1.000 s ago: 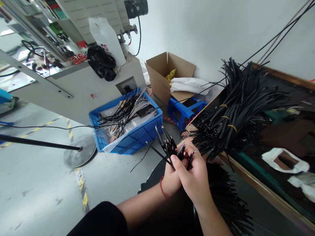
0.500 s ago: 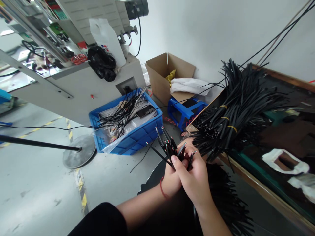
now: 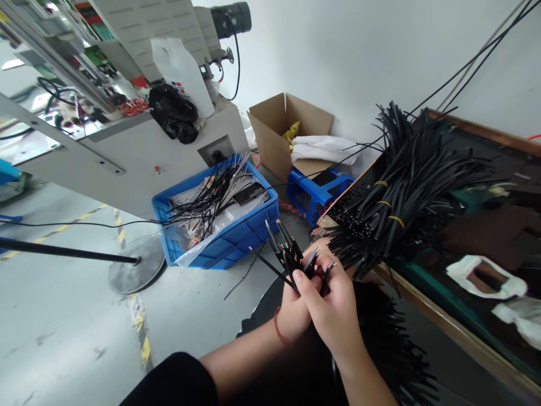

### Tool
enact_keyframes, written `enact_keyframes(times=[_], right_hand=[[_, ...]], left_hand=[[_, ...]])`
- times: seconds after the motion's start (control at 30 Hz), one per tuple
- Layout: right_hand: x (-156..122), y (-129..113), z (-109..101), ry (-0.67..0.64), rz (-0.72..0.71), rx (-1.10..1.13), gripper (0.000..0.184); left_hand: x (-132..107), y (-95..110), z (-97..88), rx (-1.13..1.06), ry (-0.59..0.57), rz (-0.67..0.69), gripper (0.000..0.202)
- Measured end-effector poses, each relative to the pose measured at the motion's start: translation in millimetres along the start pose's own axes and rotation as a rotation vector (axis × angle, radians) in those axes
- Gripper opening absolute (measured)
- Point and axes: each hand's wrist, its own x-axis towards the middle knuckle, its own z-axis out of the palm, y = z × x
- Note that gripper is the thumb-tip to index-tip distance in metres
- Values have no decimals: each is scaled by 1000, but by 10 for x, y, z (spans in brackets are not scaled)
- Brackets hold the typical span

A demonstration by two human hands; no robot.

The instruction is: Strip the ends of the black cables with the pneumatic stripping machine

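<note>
Both my hands are closed around one bunch of black cables [image 3: 289, 256], whose ends fan upward and show small red, green and white wire tips. My left hand [image 3: 293, 313], with a red cord at the wrist, wraps the bunch from below and is partly covered. My right hand [image 3: 333, 304] lies over it, thumb pressed on the cables. A long bundle of black cables [image 3: 378, 349] spreads below and right of my hands, near my lap. Just beyond my right hand, cable bundles tied with yellow bands [image 3: 395, 220] lie on the workbench [image 3: 431, 307].
A blue crate [image 3: 228, 242] with loose cables stands on the floor ahead, beside a machine cabinet [image 3: 139, 163]. Behind are an open cardboard box [image 3: 270, 135] and a blue stool [image 3: 315, 194]. A round metal base with a pole [image 3: 135, 270] stands left. White frame-shaped piece [image 3: 465, 273] lies on the bench.
The view has shifted very slightly. Both hands keep the same grip on the cable bunch, and nothing else has visibly moved.
</note>
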Motion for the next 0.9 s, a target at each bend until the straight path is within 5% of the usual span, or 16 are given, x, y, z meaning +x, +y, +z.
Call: enact_keyframes(times=[0.3, 0.9], right_hand=[[-19, 54, -49, 58, 55, 286, 18], [-25, -23, -97, 146, 361, 573, 20]], left_hand=[[59, -99, -137, 249, -169, 220, 35], [91, -447, -527, 215, -166, 205, 64]])
